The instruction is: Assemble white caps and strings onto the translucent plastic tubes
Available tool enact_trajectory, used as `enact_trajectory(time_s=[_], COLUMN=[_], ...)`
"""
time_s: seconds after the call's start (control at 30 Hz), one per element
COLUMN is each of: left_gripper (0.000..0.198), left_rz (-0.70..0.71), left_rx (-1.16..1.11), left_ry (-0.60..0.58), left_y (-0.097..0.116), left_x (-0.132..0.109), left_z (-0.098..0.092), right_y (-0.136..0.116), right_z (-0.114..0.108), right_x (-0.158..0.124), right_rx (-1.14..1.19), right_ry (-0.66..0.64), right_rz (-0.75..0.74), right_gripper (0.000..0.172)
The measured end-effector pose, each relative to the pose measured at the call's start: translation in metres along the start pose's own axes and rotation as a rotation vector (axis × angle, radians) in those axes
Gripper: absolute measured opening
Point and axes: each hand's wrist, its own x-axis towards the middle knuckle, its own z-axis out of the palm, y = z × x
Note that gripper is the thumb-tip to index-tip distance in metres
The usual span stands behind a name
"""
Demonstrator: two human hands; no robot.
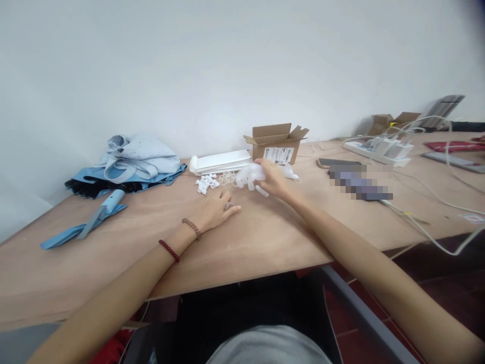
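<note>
My left hand [212, 211] rests on the wooden table with its fingers curled. A small pale object [228, 206] shows between the thumb and fingers, too small to name. Farther forward, my right hand [276, 180] reaches into a pile of translucent white plastic tubes [247, 177], its fingers closed over one; the fingertips are partly hidden. Small white caps [206, 184] lie in a heap just beyond my left hand. Between the caps and the tubes is a tangle of thin cream-coloured loops or string [228, 178].
Behind the tubes stand an open cardboard box [276, 151] and a flat white package [223, 161]. Folded blue cloth [140, 162] and a blue umbrella-like item [109, 202] lie left. At right are phones [339, 163], a power strip [379, 151] and loose cables.
</note>
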Motion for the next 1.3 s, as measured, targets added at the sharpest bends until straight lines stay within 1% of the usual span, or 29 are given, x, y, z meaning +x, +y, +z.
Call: enact_trajectory(time_s=[0.13,0.17,0.23,0.3,0.33,0.43,0.5,0.53,0.6,0.7,0.77,0.8,0.83,0.87,0.9,0.93,1.0,1.07,1.13,1.17,1.2,1.3], left_gripper=[0.036,0.034,0.031,0.030,0.031,0.039,0.050,0.055,0.063,0.061,0.057,0.062,0.073,0.085,0.096,0.105,0.115,0.118,0.118,0.117,0.116,0.114], left_rz=[0.013,0.009,0.003,-0.026,-0.072,-0.232,-0.281,-0.288,-0.273,-0.168,-0.027,0.055,0.103,0.110,0.081,0.039,-0.035,-0.075,-0.078,-0.072,-0.066,-0.068], left_rx=[0.065,0.072,0.070,0.059,0.068,0.130,0.140,0.139,0.126,0.068,0.005,-0.020,-0.043,-0.062,-0.080,-0.100,-0.135,-0.163,-0.186,-0.194,-0.197,-0.182], left_ry=[-0.063,-0.063,-0.021,0.051,0.099,0.158,0.169,0.177,0.221,0.294,0.263,0.221,0.187,0.158,0.133,0.106,0.082,0.092,0.111,0.116,0.120,0.113], left_y=[-0.006,-0.008,-0.013,-0.019,-0.022,-0.032,-0.037,-0.037,-0.034,-0.020,-0.006,0.001,0.008,0.014,0.019,0.024,0.031,0.035,0.037,0.038,0.038,0.037], left_x=[0.006,0.010,0.025,0.048,0.063,0.106,0.127,0.133,0.135,0.118,0.099,0.091,0.084,0.079,0.077,0.077,0.082,0.092,0.101,0.105,0.107,0.110], left_z=[0.013,0.014,0.013,0.010,0.008,0.003,0.000,-0.001,-0.003,-0.002,0.003,0.006,0.011,0.017,0.023,0.029,0.039,0.047,0.052,0.053,0.054,0.055], right_y=[0.016,0.020,0.027,0.033,0.036,0.042,0.044,0.045,0.048,0.054,0.058,0.059,0.060,0.060,0.059,0.059,0.057,0.055,0.054,0.054,0.055,0.064], right_z=[-0.012,-0.015,-0.020,-0.024,-0.026,-0.028,-0.026,-0.023,-0.017,-0.006,0.001,0.003,0.005,0.007,0.008,0.009,0.012,0.014,0.015,0.014,0.011,-0.004], right_x=[0.004,0.005,0.007,0.008,0.008,0.007,0.005,0.004,0.003,0.002,0.005,0.008,0.012,0.016,0.020,0.024,0.030,0.032,0.031,0.029,0.028,0.028], right_rx=[-0.025,-0.028,-0.022,-0.002,0.009,0.012,-0.012,-0.028,-0.061,-0.100,-0.109,-0.105,-0.096,-0.082,-0.063,-0.040,0.018,0.085,0.160,0.207,0.263,0.467], right_ry=[0.058,0.077,0.109,0.125,0.131,0.126,0.091,0.065,0.013,-0.041,-0.051,-0.050,-0.050,-0.058,-0.076,-0.105,-0.173,-0.217,-0.230,-0.229,-0.228,-0.192], right_rz=[0.064,0.091,0.159,0.226,0.257,0.350,0.406,0.419,0.396,0.307,0.282,0.283,0.285,0.282,0.275,0.269,0.267,0.292,0.329,0.344,0.354,0.364], right_gripper=[0.044,0.043,0.042,0.041,0.040,0.038,0.034,0.032,0.030,0.029,0.029,0.029,0.029,0.028,0.028,0.029,0.035,0.045,0.055,0.056,0.055,0.042])
